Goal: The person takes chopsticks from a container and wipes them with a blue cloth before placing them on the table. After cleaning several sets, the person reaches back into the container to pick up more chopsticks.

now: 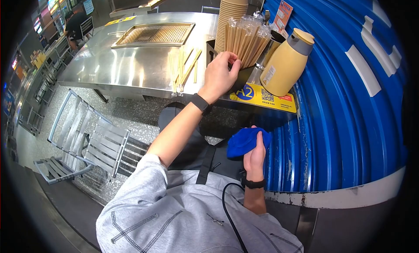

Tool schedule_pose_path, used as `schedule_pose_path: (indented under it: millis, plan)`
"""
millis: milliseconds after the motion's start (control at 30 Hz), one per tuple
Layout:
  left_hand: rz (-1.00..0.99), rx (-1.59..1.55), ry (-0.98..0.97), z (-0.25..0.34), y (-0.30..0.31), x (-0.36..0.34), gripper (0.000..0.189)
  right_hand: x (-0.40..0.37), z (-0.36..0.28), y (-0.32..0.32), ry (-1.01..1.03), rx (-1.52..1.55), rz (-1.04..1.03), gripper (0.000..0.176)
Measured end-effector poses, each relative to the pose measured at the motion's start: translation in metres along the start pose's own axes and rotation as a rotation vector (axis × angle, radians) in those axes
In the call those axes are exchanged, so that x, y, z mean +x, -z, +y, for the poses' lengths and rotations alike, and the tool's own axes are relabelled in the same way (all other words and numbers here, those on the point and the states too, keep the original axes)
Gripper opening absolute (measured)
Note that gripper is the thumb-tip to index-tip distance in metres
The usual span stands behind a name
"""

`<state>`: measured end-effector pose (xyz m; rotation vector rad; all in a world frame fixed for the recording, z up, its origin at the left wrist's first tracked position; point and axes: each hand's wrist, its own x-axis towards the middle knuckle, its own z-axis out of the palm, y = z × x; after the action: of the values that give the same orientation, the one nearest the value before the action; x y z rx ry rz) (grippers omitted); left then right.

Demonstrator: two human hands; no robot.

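My left hand (pixel 220 73) reaches over the table to the black holder (pixel 242 79), its fingers curled together at the near side. Whatever they pinch, if anything, is hidden. Just behind the fingertips, a bundle of wrapped chopsticks (pixel 247 39) stands upright in the holder, beside a tall stack of paper cups (pixel 231 18). Several loose chopsticks (pixel 181 68) lie on the steel table to the left of this hand. Lower down, below the table's edge, my right hand (pixel 254 160) grips a bunched blue cloth (pixel 245 142).
A yellow thermos jug (pixel 288 63) stands at the table's right end, against the blue corrugated wall (pixel 340 122). A grill grate (pixel 155 34) is set in the steel table (pixel 131 69). Folding chairs (pixel 102 143) stand at left. A person (pixel 74 28) sits far off.
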<state>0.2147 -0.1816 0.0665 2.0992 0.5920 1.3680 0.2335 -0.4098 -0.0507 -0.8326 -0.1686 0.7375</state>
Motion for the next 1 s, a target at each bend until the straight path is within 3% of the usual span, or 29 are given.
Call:
schedule_pose_path:
  millis: [367,467,767,867,1000]
  plan:
    - [-0.024,0.091,-0.086,-0.005,0.002,0.003,0.023,-0.001,0.009,0.002,-0.011,-0.009,0.026,0.032]
    - [0.109,-0.009,-0.110,-0.002,0.000,0.008,0.020,-0.001,0.010,0.006,-0.014,-0.005,0.004,0.032]
    - [0.206,-0.084,-0.189,0.009,-0.004,0.019,0.023,-0.004,0.012,0.002,-0.040,0.004,-0.004,0.032]
    - [0.168,-0.015,-0.218,0.004,-0.005,0.020,0.025,-0.005,0.012,0.002,-0.051,0.009,-0.007,0.032]
    - [0.086,-0.142,-0.096,0.001,-0.006,0.021,0.027,-0.007,0.010,-0.002,-0.063,0.019,0.000,0.031]
